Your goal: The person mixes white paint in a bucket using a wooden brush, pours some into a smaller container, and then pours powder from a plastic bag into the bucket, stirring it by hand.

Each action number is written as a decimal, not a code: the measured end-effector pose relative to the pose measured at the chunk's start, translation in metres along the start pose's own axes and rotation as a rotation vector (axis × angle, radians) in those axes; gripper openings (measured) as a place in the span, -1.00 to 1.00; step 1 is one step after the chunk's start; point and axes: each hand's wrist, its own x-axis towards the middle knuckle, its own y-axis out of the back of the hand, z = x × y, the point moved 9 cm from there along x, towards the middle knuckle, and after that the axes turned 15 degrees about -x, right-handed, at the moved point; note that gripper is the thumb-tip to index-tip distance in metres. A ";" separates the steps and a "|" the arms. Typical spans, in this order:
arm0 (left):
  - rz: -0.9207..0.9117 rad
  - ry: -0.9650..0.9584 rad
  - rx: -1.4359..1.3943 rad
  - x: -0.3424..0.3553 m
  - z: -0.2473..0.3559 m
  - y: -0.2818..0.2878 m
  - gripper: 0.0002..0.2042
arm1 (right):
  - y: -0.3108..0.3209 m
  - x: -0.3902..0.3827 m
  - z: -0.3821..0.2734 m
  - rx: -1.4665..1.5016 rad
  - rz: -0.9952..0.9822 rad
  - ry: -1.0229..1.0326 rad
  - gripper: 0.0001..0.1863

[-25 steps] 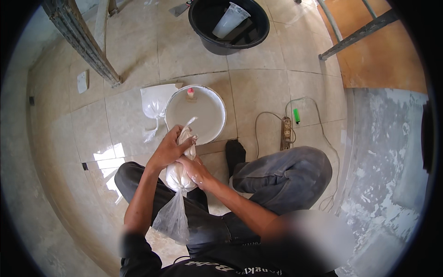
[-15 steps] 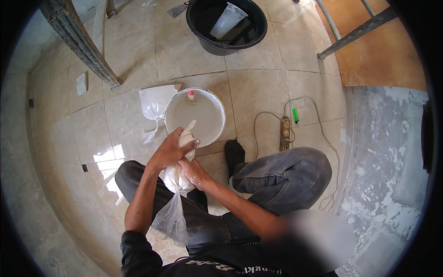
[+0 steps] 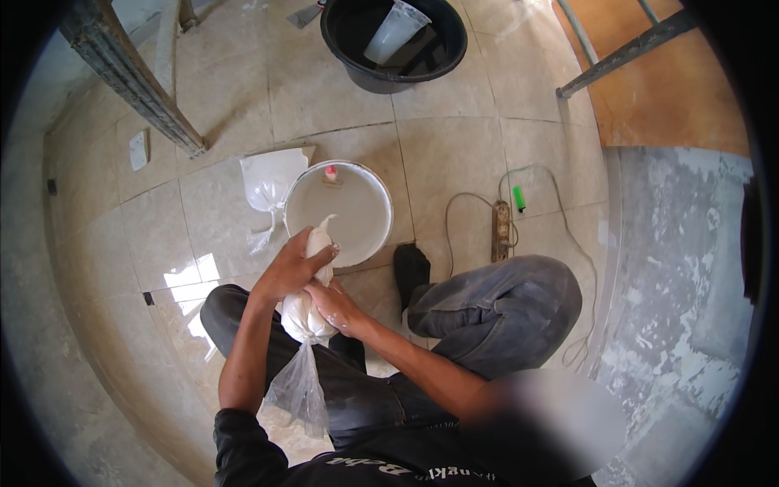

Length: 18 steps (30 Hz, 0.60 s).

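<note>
A clear plastic bag of white paste (image 3: 302, 315) slants up from my lap, knotted near its lower end with a loose plastic tail. My left hand (image 3: 284, 266) is closed round its narrow upper part, and my right hand (image 3: 334, 308) grips its fuller middle from the other side. The bag's twisted tip points over the near rim of a white bucket (image 3: 390, 219). Inside the bucket, against the far wall, is a tool with a red end (image 3: 331, 171), partly coated in pale material. Left of the bucket lies another tied bag of white paste (image 3: 268, 183).
Beyond the bucket stands a black basin (image 3: 381, 83) holding a translucent plastic cup (image 3: 398, 32). A power strip (image 3: 502, 231) with a trailing cord and a green object (image 3: 518, 199) lie to the right. Scaffold-like legs (image 3: 154, 97) stand far left.
Both hands keep their hold on the bag. The bag's tip and my hands have shifted slightly left; the whole view has moved a little too.
</note>
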 end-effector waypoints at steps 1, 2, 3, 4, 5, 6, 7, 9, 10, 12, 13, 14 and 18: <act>0.002 0.004 -0.020 0.000 0.000 0.000 -0.69 | -0.001 -0.002 -0.003 0.071 0.003 -0.039 -0.59; -0.001 0.007 -0.018 0.000 -0.002 0.000 -0.69 | -0.002 -0.005 -0.005 0.141 0.005 -0.079 -0.60; 0.003 0.013 -0.025 0.000 -0.004 0.002 -0.69 | -0.002 -0.006 -0.010 0.145 0.008 -0.079 -0.60; 0.008 0.019 -0.032 0.000 -0.006 0.003 -0.69 | -0.002 -0.008 -0.014 0.147 0.007 -0.078 -0.60; 0.005 0.021 -0.030 0.001 -0.008 0.003 -0.69 | -0.002 -0.009 -0.016 0.149 0.006 -0.078 -0.60; 0.006 0.027 -0.045 0.001 -0.010 0.004 -0.69 | -0.001 -0.008 -0.015 0.150 0.009 -0.078 -0.60; 0.007 0.032 -0.059 0.002 -0.012 0.004 -0.68 | -0.001 -0.008 -0.017 0.129 0.009 -0.050 -0.61; 0.008 0.037 -0.064 0.001 -0.010 0.003 -0.68 | 0.000 -0.008 -0.019 0.109 0.008 -0.022 -0.61; 0.012 0.041 -0.068 0.000 -0.009 0.003 -0.67 | 0.002 -0.008 -0.021 0.075 0.018 0.000 -0.63; 0.018 0.057 -0.078 0.000 -0.010 0.003 -0.66 | 0.001 -0.007 -0.022 0.041 0.027 0.022 -0.64; 0.023 0.072 -0.087 0.000 -0.011 0.004 -0.65 | -0.001 -0.005 -0.016 0.109 0.022 -0.013 -0.65; 0.024 0.072 -0.087 -0.001 -0.011 0.003 -0.65 | -0.002 -0.004 -0.011 0.176 0.018 -0.049 -0.66; 0.015 0.099 -0.104 -0.002 -0.015 0.003 -0.62 | -0.005 -0.005 -0.008 0.194 0.006 -0.069 -0.65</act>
